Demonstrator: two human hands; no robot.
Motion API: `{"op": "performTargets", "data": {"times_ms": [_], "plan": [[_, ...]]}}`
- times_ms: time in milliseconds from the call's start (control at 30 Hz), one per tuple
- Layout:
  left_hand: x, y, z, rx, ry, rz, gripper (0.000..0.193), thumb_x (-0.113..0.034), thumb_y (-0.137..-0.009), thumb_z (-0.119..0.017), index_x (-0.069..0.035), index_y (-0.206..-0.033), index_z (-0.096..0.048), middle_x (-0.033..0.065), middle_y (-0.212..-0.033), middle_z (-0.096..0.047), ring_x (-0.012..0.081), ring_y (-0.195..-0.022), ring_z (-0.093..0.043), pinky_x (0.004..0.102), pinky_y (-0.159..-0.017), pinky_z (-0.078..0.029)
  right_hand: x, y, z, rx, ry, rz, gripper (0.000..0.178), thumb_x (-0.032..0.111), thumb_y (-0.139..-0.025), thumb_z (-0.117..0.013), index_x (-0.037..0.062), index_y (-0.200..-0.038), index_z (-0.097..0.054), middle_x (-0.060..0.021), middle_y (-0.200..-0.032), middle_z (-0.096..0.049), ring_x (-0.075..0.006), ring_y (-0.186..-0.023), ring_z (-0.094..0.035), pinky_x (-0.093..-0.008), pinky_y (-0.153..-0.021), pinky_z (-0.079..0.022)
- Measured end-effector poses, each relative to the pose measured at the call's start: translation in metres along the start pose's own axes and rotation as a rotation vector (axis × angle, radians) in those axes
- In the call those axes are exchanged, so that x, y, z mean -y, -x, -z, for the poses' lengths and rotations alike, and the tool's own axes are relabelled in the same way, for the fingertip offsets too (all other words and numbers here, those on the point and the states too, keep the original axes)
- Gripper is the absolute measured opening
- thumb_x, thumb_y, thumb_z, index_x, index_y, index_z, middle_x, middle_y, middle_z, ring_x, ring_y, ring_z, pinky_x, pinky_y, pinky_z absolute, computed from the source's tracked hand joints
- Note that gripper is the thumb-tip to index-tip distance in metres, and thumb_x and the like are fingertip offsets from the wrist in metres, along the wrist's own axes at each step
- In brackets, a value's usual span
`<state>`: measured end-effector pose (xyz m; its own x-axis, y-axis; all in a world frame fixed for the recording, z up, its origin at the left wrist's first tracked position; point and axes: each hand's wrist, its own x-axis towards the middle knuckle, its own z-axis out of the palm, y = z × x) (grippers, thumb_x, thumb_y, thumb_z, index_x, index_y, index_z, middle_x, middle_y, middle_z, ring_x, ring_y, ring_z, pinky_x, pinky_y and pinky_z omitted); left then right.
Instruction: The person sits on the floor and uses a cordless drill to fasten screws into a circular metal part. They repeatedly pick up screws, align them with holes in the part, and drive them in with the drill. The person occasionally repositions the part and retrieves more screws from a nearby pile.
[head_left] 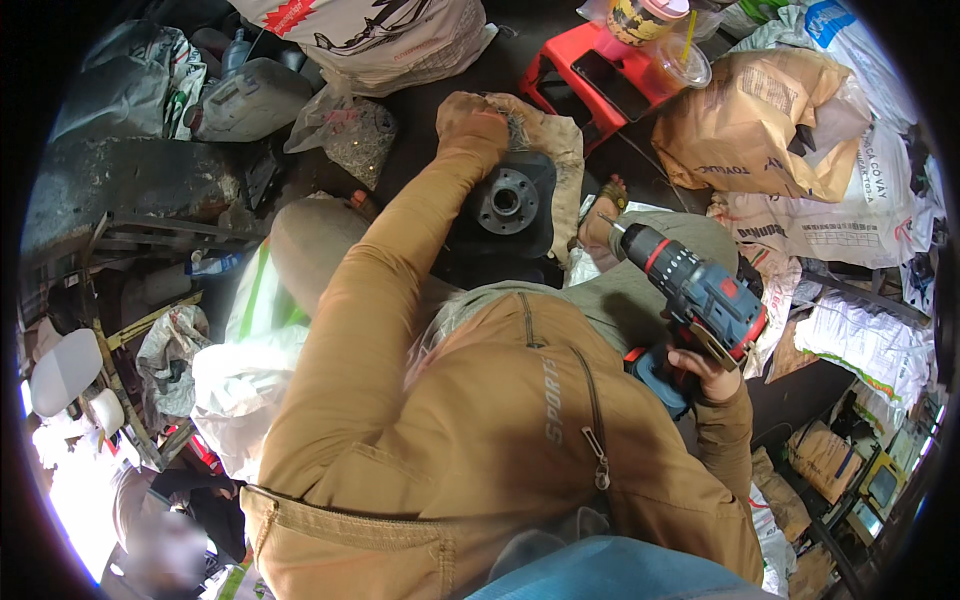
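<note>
My right hand [708, 374] is wrapped round the grip of a blue and black cordless drill [705, 290], which points up and to the left over my right knee. My left arm stretches forward, and my left hand [472, 125] is at the mouth of a brown paper bag [555, 135]. Its fingers are curled at a heap of thin, grey metal pieces [512, 128], perhaps screws; what they grip is hidden. Just below that hand, a round metal hub with bolt holes [505, 201] lies on a black square tray [541, 180].
A red plastic stool [570, 60] holds a phone [612, 85] and drink cups [640, 22]. A brown paper sack [745, 125] stands right of it. A clear bag of small metal parts [350, 135] and a grey jerrycan [255, 98] lie left. Another person [200, 510] is at lower left.
</note>
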<state>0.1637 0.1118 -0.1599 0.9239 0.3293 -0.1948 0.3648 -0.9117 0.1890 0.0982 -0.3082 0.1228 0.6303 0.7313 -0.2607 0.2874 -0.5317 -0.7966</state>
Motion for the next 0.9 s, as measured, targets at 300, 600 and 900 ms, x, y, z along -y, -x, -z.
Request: {"op": "performTargets", "data": {"times_ms": [300,600,900], "plan": [[-0.011,0.097,0.117,-0.033,1.124,-0.060,0.020,-0.016,-0.089,-0.064,-0.009,-0.107,-0.066,0.0056,-0.093,-0.067,0.0148,-0.086,-0.063,0.0281,-0.081,-0.050,0.067,-0.034,0.027,0.042,-0.158,-0.166,0.030,0.004,-0.069,-0.064,0.0009,-0.099,-0.060,-0.0034,-0.079,-0.061,-0.0143,-0.073,-0.059,-0.0277,-0.063,-0.047],[-0.049,0.191,0.120,0.124,1.908,-0.073,0.017,-0.009,-0.090,-0.063,-0.001,-0.104,-0.065,0.0057,-0.090,-0.066,0.0133,-0.082,-0.062,0.0268,-0.076,-0.051,0.085,-0.036,0.017,0.142,-0.151,-0.250,0.029,0.004,-0.078,-0.067,0.0005,-0.105,-0.059,-0.0041,-0.076,-0.063,-0.0104,-0.065,-0.057,-0.0253,-0.057,-0.046],[-0.041,0.200,0.120,-0.132,1.534,-0.441,0.014,-0.007,-0.086,-0.066,0.000,-0.098,-0.069,0.0075,-0.097,-0.066,0.0144,-0.092,-0.060,0.0264,-0.083,-0.048,0.105,-0.033,0.009,0.174,-0.258,-0.224,0.030,-0.001,-0.075,-0.062,0.0005,-0.104,-0.057,-0.0042,-0.076,-0.060,-0.0105,-0.062,-0.054,-0.0239,-0.053,-0.043]]}}
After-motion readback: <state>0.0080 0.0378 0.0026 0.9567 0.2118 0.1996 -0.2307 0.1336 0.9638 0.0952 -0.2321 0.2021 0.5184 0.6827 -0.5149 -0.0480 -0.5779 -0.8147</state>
